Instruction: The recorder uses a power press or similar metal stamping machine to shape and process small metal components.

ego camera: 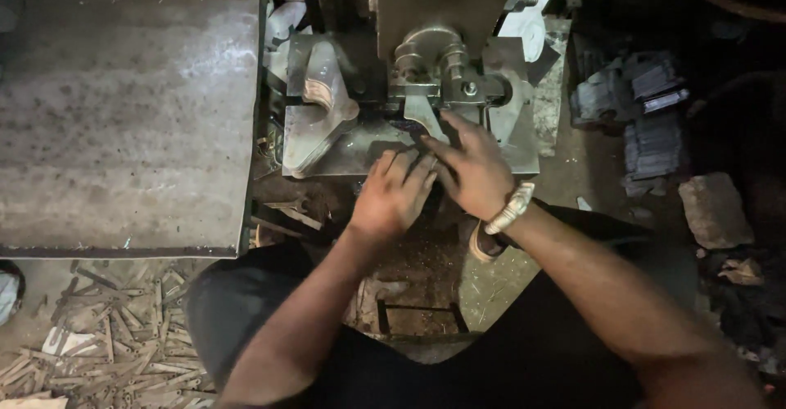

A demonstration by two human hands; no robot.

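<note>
At centre frame, left hand (391, 197) and right hand (473, 169) lie flat, fingers spread, gripping nothing, on the press machine's (426, 16) steel bed (344, 151); scrap strips (123, 335) lower left.

free: bare metal table (123, 114) left | blocked: press head (426, 49) above hands, stacked parts (639, 106) right

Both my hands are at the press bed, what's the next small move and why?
Probably draw both hands back before anything else: the right hand reaches under the press head, and the left hand lies flat on the bed plate beside it. What they touch is hidden.
</note>
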